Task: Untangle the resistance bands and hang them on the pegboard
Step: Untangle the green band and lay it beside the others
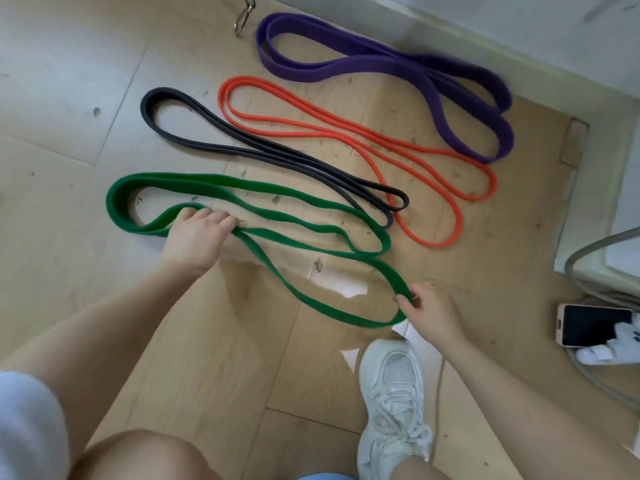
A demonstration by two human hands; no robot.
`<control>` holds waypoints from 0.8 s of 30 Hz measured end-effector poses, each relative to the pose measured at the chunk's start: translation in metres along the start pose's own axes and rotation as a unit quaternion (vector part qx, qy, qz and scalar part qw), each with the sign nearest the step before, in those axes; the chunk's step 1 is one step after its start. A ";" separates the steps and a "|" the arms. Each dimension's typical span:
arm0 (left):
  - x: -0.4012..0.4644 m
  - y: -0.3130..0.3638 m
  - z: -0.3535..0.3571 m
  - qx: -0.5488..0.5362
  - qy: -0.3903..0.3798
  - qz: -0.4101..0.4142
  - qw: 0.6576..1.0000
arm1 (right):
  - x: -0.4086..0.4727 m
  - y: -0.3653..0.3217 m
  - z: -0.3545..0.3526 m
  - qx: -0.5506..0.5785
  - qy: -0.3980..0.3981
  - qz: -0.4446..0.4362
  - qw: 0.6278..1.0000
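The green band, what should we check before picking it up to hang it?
1. Right hand pinches the green band at its near end: ok.
2. Left hand rests on its middle, firm hold: cannot tell.
3. Green band free of the black band: not ok, their ends overlap.
4. Orange band and purple band lie apart from green: ok.
5. Pegboard in view: not ok.

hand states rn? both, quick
Left hand: fingers curled over a strand of the wide green elastic resistance band on the floor.
Right hand: pinching that band's near end loop.
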State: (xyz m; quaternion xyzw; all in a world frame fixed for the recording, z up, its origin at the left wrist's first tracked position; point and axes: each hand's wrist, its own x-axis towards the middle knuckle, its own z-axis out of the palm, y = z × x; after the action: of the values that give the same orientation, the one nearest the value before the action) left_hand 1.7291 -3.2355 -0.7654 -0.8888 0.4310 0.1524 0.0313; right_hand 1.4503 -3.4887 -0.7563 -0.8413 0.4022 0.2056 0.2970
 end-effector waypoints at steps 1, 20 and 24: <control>-0.009 -0.002 0.000 0.001 -0.013 -0.001 1.000 | -0.004 0.000 0.002 -0.066 -0.020 -0.011 0.998; 0.006 -0.001 0.002 -0.006 -0.038 -0.154 0.987 | 0.046 -0.044 0.003 -0.416 0.112 -0.256 0.865; 0.007 0.009 0.007 -0.019 -0.061 -0.106 0.992 | 0.032 -0.027 -0.003 -0.417 0.048 -0.149 0.895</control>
State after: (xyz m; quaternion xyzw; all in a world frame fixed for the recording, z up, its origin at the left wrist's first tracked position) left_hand 1.7246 -3.2452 -0.7734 -0.9189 0.3290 0.2101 0.0567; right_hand 1.4914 -3.4951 -0.7639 -0.9468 0.1630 0.2674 -0.0735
